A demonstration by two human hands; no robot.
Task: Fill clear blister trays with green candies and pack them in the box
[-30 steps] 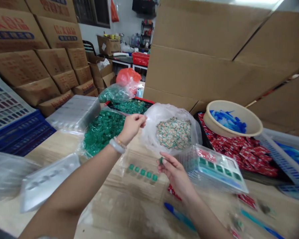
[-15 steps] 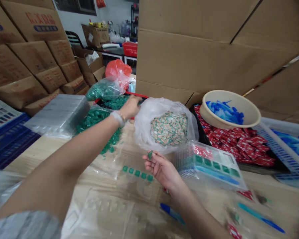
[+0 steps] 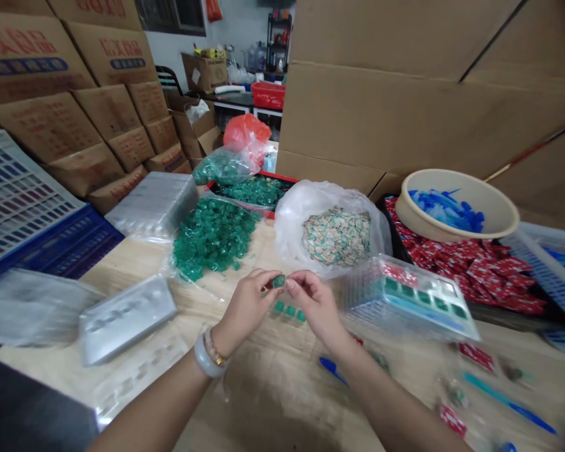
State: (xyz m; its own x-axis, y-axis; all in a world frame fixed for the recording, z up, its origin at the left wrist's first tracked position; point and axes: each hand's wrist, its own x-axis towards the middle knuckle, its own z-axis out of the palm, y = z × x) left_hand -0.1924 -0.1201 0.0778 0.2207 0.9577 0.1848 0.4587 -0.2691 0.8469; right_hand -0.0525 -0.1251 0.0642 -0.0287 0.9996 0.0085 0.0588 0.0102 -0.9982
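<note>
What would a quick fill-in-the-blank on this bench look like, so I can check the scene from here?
The small piece pinched between the left hand and the right hand is ____.
The bowl holds ____ pieces.
The clear tray lies to the ____ of both hands.

Missing words: green; blue; right.

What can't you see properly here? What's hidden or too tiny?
Head view:
The green piece between the left hand and right hand: fingers hide its shape.
The wrapped packets in the plastic bag: print too small to read.
The red packets: those under the beige bowl are hidden by it.
</note>
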